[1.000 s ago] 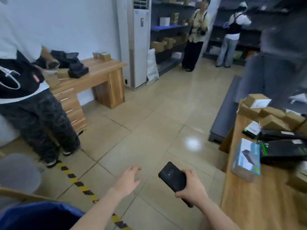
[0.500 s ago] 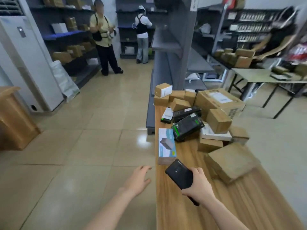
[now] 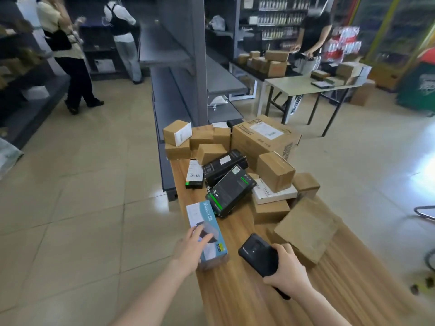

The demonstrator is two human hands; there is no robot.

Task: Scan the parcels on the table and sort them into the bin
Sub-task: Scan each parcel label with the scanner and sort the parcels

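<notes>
A wooden table (image 3: 247, 300) carries a heap of parcels: several brown cardboard boxes, a large carton (image 3: 263, 137), two black boxes (image 3: 230, 189) and a flat brown parcel (image 3: 308, 228). Nearest me lies a blue and white box (image 3: 206, 228) at the table's left edge. My left hand (image 3: 190, 249) lies on that box with fingers spread over its top. My right hand (image 3: 288, 270) grips a black handheld scanner (image 3: 257, 252) just above the table, right of the blue box. No bin is in view.
Grey shelving (image 3: 179, 74) stands beyond the table's far end. Two people stand at the back left by dark shelves; a third works at a folding table (image 3: 313, 84) with more boxes at the back right. Tiled floor lies to the left and right.
My view swung right from the floor to the parcel table. My left hand moved forward from the air onto the blue and white box. The scanner stayed in my right hand.
</notes>
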